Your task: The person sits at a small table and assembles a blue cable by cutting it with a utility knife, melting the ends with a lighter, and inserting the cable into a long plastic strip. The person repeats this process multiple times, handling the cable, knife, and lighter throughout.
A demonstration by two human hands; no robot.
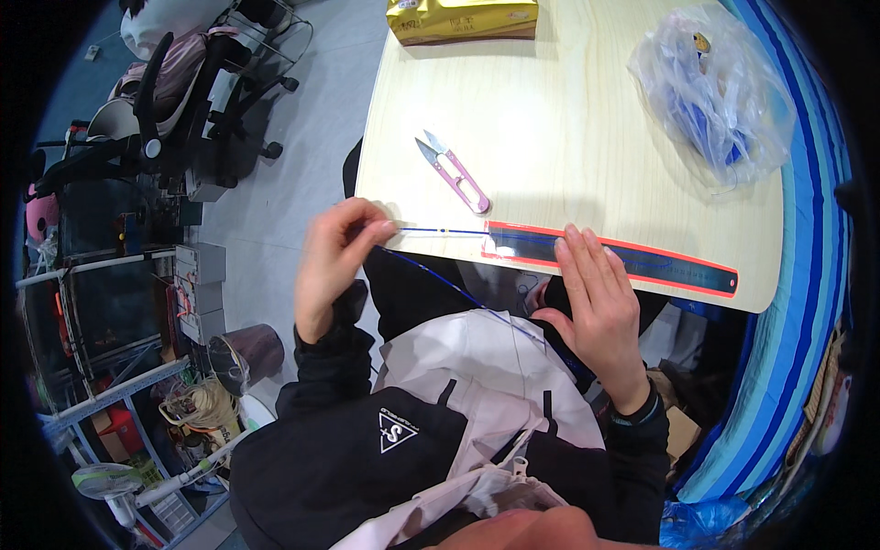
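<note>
My left hand [344,252] pinches a thin blue cord [417,229] near the table's left front corner. From the pinch the cord runs taut to the right, with a small yellow spot on it, onto a dark ruler [683,269] with an orange-red border. A loose length of the cord hangs from my left hand across my lap. My right hand [594,298] lies with fingers outstretched on the ruler's middle, pressing over the cord. Pink thread snips [455,174] rest beyond the ruler's left end, blades pointing away and left.
On the pale wooden table [550,119] stand a yellow package [463,20] at the far edge and a clear plastic bag [715,101] with blue contents at the right. Blue striped fabric [820,183] borders the table's right side. Left of it are an office chair [151,110] and a bin [247,356].
</note>
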